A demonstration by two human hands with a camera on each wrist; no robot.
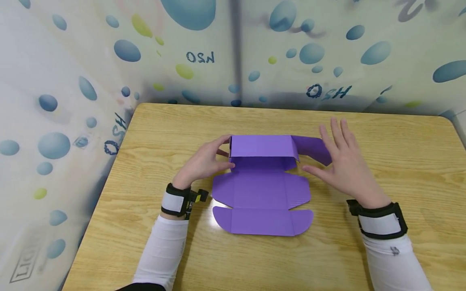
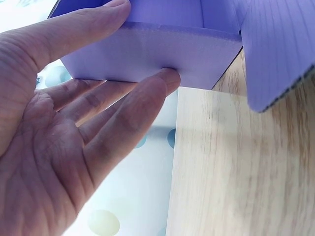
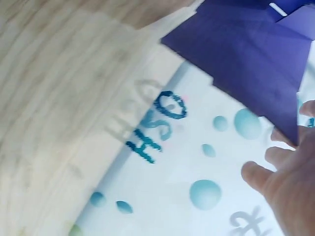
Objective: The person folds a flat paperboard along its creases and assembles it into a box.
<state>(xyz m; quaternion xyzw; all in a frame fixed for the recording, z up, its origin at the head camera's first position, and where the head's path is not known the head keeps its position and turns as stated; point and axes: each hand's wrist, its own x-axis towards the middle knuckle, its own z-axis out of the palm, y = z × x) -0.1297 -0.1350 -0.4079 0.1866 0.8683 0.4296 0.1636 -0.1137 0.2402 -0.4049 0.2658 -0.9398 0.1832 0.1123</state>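
Our left grip point(image 1: 201, 163) pinches the box point(image 1: 260, 188), seemingly to steady it. Our right grip point(image 1: 350, 171) spreads wide, empty; contact with the flap point(image 1: 309, 147) unclear.

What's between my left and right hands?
The purple box: the head view shows it between the left hand and right hand, one flap sticking out toward the right.

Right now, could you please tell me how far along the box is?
The left wall looks done, upright, held by the left hand. Under way: the side flap, jutting out beside the spread right hand. Apparently left: folding that flap, closing the open lid.
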